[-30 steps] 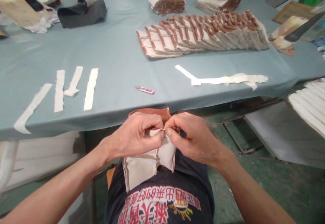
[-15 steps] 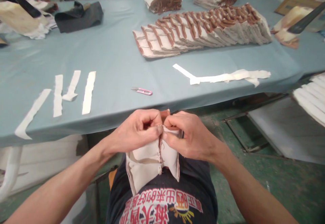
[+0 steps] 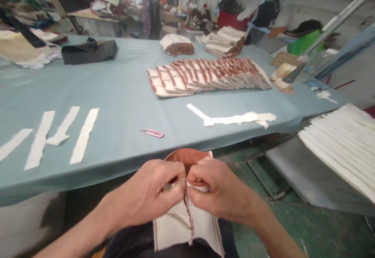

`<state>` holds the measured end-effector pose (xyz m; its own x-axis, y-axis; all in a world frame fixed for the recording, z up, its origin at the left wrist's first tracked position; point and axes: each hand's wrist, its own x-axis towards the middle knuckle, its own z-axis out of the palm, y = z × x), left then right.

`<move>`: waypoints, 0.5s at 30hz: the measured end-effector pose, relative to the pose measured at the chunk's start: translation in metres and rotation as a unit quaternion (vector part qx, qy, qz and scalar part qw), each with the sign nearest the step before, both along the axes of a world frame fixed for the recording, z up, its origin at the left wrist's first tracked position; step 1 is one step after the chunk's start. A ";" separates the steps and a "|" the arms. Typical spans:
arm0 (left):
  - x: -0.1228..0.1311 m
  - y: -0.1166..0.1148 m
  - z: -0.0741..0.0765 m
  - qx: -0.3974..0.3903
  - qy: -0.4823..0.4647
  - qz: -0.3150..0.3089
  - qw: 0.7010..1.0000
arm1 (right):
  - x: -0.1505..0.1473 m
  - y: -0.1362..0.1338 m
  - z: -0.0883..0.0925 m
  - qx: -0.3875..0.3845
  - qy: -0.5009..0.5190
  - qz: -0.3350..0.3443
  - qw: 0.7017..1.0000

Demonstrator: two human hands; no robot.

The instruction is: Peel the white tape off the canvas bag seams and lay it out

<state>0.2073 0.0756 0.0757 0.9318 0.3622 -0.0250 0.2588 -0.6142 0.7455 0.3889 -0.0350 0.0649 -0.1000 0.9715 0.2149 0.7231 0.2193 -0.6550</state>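
Over my lap hangs a sewn cream fabric piece (image 3: 172, 230) with a brown inside and a stitched seam running down its middle. My left hand (image 3: 164, 185) pinches its upper edge just left of the seam. Close against it, my right hand (image 3: 212, 185) pinches the same edge on the right of the seam. The brown side bulges up behind both hands. Pink-handled thread snips (image 3: 154, 133) lie on the table beyond my hands, touched by neither.
A blue-green cloth covers the table (image 3: 117, 94). On it are a fanned row of cream and brown pieces (image 3: 205, 78), white strips (image 3: 84, 137), a longer strip (image 3: 234, 119) and a dark folded cloth (image 3: 89, 52). White layered material (image 3: 342, 145) stands at right.
The head view has tilted up, bringing more of the room into sight. Both hands still pinch the fabric piece, and more of its brown side now shows behind them.
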 end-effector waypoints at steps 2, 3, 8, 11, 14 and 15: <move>0.000 -0.004 -0.009 0.038 -0.005 0.017 0.999 | 0.002 0.000 -0.005 0.007 -0.013 -0.005 1.000; 0.001 -0.006 -0.014 0.051 -0.008 0.021 0.998 | 0.003 0.000 -0.008 0.006 -0.014 -0.006 1.000; 0.001 -0.009 -0.040 0.106 -0.057 0.044 0.992 | 0.003 0.008 -0.032 -0.005 0.015 0.000 1.000; 0.002 -0.009 -0.059 0.131 -0.102 0.052 0.985 | 0.005 0.016 -0.044 -0.011 0.043 0.006 0.999; 0.000 -0.005 -0.076 0.135 -0.151 0.053 0.978 | 0.011 0.025 -0.047 -0.048 0.072 0.006 0.996; -0.001 -0.004 -0.080 0.129 -0.155 0.055 0.978 | 0.014 0.029 -0.046 -0.067 0.078 0.002 0.995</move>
<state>0.2062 0.0721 -0.0041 0.8349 0.4174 0.3588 0.1195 -0.7738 0.6221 0.4026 -0.0061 0.0187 -0.0796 0.9922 0.0963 0.6101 0.1249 -0.7824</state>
